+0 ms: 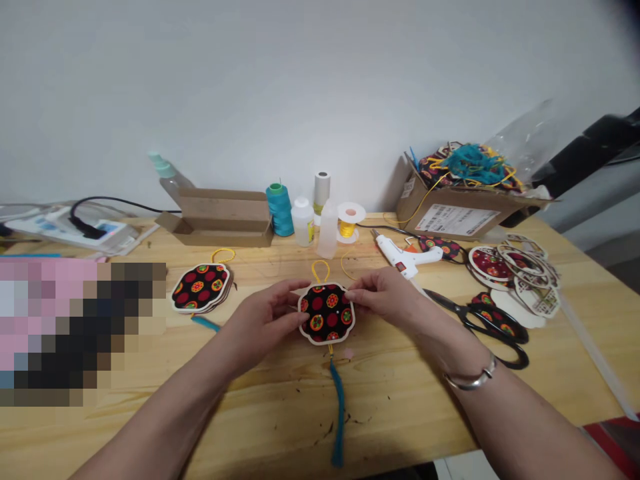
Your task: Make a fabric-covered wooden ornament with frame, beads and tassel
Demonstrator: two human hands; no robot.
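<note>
Between my two hands is a scalloped pendant with black flowered fabric and a pale wooden rim. A yellow cord loop tops it, and a teal tassel trails below it on the table. My left hand grips its left edge, thumb on the front face. At the upper right edge, the fingertips of my right hand pinch the rim. A matching pendant lies on a small stack to the left, with its own yellow loop and a teal tassel.
Black-handled scissors, a white glue gun and a pile of wooden frames are at right. A full cardboard box stands behind them. Teal thread, bottles, a yellow cord spool and a long open box line the wall.
</note>
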